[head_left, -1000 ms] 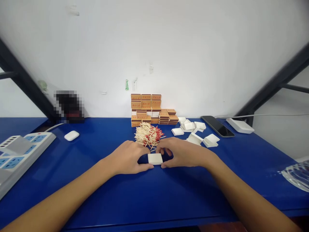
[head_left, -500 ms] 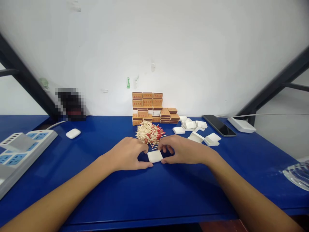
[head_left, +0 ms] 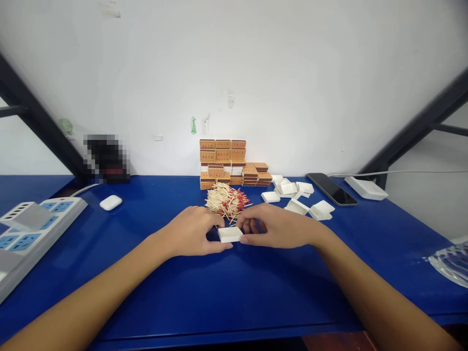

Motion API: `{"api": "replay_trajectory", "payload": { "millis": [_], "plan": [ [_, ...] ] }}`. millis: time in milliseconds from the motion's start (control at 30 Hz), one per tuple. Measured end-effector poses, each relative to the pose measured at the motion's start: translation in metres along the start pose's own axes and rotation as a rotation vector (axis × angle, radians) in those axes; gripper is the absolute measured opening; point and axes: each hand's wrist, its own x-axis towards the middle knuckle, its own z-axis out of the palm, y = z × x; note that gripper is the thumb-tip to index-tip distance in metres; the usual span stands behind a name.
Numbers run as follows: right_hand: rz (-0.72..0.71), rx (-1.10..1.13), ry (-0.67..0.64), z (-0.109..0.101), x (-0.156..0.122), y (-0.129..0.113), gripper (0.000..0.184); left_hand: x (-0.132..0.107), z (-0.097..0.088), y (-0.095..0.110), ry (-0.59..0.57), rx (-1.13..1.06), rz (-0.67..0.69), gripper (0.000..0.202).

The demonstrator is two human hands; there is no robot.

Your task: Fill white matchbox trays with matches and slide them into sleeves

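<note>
A small white matchbox tray is between my two hands above the blue table, its long near side facing me. My right hand grips its right end, with the thumb at the near corner and curled fingers behind. Around the left end, my left hand has thumb and forefinger spread apart; whether they touch the tray I cannot tell. Just behind lies a heap of red-tipped matches, partly hidden by my fingers.
Orange matchbox sleeves are stacked against the wall. More white trays lie to their right, near a phone and a white box. On the left are a white earbud case and a power strip. Clear plastic sits far right.
The white tray has shifted slightly left and turned, so its near side wall now shows. My right hand has moved a little left with it; my left hand has barely moved.
</note>
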Motion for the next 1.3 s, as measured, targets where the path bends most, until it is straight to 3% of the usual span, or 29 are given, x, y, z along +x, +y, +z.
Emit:
{"api": "replay_trajectory", "payload": {
  "millis": [233,467,700,833,933,1067,1167,1300],
  "plan": [
    [-0.026,0.075,-0.017,-0.003,0.0,0.006,0.027,0.001,-0.002,0.002,0.059,-0.114,0.02,0.048],
    [0.027,-0.067,0.027,-0.002,-0.002,-0.001,0.023,0.0,-0.003,0.003,0.076,-0.095,0.018,0.041],
    [0.049,-0.221,0.087,0.001,-0.003,0.006,0.02,-0.002,-0.007,0.002,-0.003,0.013,-0.019,0.034],
    [0.024,-0.212,0.119,0.0,0.0,0.015,0.017,0.0,-0.008,0.006,-0.053,0.095,-0.058,0.043],
    [0.027,-0.25,0.207,-0.001,0.004,0.021,0.012,-0.001,0.0,0.012,-0.057,0.174,-0.078,0.054],
    [0.033,-0.294,0.327,0.001,0.012,0.027,0.013,-0.006,0.02,0.014,0.037,0.197,-0.098,0.061],
    [0.005,-0.306,0.392,0.006,0.018,0.029,0.011,-0.009,0.032,0.011,0.094,0.148,-0.135,0.049],
    [-0.012,-0.281,0.415,0.014,0.025,0.03,0.017,-0.011,0.035,0.01,0.138,0.041,-0.183,0.033]
  ]
}}
